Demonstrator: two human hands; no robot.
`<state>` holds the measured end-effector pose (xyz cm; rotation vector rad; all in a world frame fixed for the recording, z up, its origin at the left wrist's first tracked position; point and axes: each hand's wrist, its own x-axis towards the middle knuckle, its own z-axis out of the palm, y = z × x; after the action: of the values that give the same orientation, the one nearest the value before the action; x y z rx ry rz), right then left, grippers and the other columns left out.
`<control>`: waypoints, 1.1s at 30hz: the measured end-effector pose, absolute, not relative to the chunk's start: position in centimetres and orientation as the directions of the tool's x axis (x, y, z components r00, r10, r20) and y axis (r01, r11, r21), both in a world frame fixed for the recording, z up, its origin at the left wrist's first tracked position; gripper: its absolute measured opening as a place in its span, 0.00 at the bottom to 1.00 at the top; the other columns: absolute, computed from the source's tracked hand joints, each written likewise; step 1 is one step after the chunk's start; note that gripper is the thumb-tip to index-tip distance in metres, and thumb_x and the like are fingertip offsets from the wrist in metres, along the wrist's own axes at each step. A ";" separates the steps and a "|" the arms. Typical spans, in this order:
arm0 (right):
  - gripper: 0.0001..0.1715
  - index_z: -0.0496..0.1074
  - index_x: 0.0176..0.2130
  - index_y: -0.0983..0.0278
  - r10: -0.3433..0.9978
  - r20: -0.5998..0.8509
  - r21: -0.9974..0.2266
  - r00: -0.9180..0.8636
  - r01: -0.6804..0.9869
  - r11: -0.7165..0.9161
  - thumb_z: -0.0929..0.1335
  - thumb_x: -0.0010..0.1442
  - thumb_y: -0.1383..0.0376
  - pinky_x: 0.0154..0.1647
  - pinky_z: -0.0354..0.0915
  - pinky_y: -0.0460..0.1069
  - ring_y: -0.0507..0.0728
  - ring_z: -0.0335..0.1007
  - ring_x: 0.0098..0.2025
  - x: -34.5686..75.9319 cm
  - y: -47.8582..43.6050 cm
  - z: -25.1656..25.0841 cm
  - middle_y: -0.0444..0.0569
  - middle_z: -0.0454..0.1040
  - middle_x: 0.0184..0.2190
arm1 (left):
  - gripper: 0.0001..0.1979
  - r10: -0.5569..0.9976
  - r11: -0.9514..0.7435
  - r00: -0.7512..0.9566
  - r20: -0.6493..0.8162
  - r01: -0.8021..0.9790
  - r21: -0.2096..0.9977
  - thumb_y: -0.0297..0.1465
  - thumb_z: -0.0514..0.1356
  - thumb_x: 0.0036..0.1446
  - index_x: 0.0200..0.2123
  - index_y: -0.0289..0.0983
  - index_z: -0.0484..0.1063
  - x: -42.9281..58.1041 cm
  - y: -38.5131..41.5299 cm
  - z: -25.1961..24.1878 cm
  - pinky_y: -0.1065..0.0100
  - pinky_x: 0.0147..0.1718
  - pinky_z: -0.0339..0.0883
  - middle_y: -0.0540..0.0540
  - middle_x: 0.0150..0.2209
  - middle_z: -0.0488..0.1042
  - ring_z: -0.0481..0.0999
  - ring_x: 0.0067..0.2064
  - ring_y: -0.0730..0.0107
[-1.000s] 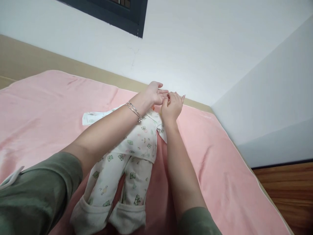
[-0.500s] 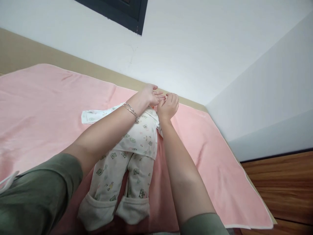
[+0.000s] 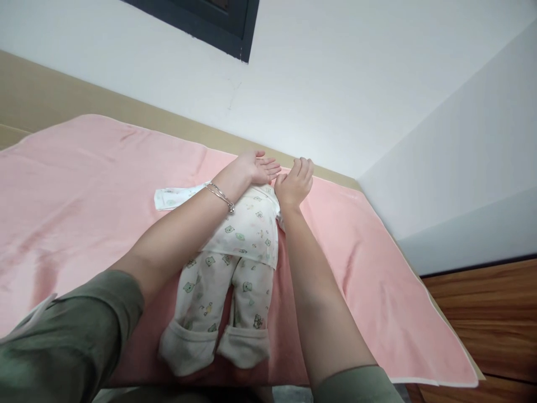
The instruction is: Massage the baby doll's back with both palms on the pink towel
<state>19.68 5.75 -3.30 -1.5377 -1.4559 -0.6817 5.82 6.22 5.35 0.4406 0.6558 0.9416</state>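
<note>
A white baby top (image 3: 247, 224) printed with small animal faces lies on a pink cloth (image 3: 96, 162), with matching trousers (image 3: 251, 294) below it whose cuffs are turned up. My left hand (image 3: 260, 168) is over the neck end of the top, palm up, fingers stretched, nothing in it. Beside it, near the top's right shoulder, my right hand (image 3: 296, 182) is raised with fingers loosely bent and the thumb apart; no object shows in it. Under my hands a small bit of orange peeks out, its kind hidden. My left forearm covers part of the top.
The pink cloth covers a beige surface (image 3: 67, 84) that runs up to a white wall (image 3: 335, 84). A dark frame (image 3: 235, 33) is set in the wall. Brown wood panels (image 3: 482, 302) stand at the right.
My right hand has moved slightly right, away from my left hand, and its fingers have lifted. The view has shifted a little, so the clothes appear further right.
</note>
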 end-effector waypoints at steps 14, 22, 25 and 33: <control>0.34 0.61 0.69 0.69 0.471 0.867 -0.190 0.161 0.982 0.014 0.57 0.65 0.68 0.65 0.67 0.63 0.66 0.48 0.77 19.8 5.9 -4.4 0.64 0.57 0.72 | 0.35 0.849 0.505 0.461 -0.259 -0.566 0.652 0.30 0.49 0.63 0.73 0.36 0.53 3.4 -0.5 8.9 0.62 0.66 0.67 0.35 0.68 0.67 0.65 0.72 0.60; 0.36 0.60 0.71 0.68 0.455 0.869 -0.218 0.194 0.976 -0.001 0.56 0.67 0.68 0.67 0.65 0.63 0.65 0.47 0.78 19.5 5.7 -4.7 0.62 0.54 0.74 | 0.35 0.866 0.472 0.447 -0.226 -0.579 0.665 0.29 0.50 0.62 0.72 0.37 0.55 1.4 -2.2 9.4 0.60 0.67 0.67 0.35 0.67 0.68 0.68 0.71 0.59; 0.36 0.58 0.71 0.69 0.453 0.867 -0.241 0.207 0.970 0.018 0.57 0.67 0.67 0.70 0.63 0.64 0.65 0.47 0.78 19.4 5.3 -4.8 0.63 0.55 0.74 | 0.34 0.867 0.474 0.440 -0.236 -0.580 0.663 0.29 0.50 0.62 0.72 0.37 0.56 1.1 -2.4 9.6 0.60 0.67 0.67 0.35 0.66 0.69 0.68 0.70 0.60; 0.38 0.59 0.70 0.69 0.446 0.869 -0.285 0.215 0.954 0.095 0.59 0.63 0.68 0.74 0.56 0.68 0.66 0.43 0.78 19.3 3.7 -5.5 0.65 0.56 0.73 | 0.34 0.884 0.448 0.415 -0.216 -0.619 0.645 0.29 0.49 0.62 0.72 0.39 0.57 1.0 -1.8 10.1 0.59 0.64 0.70 0.35 0.63 0.73 0.73 0.67 0.58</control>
<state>19.26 3.71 -5.48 -1.5088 -1.3857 -0.6526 0.98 -1.85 10.07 0.5175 0.5861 0.9987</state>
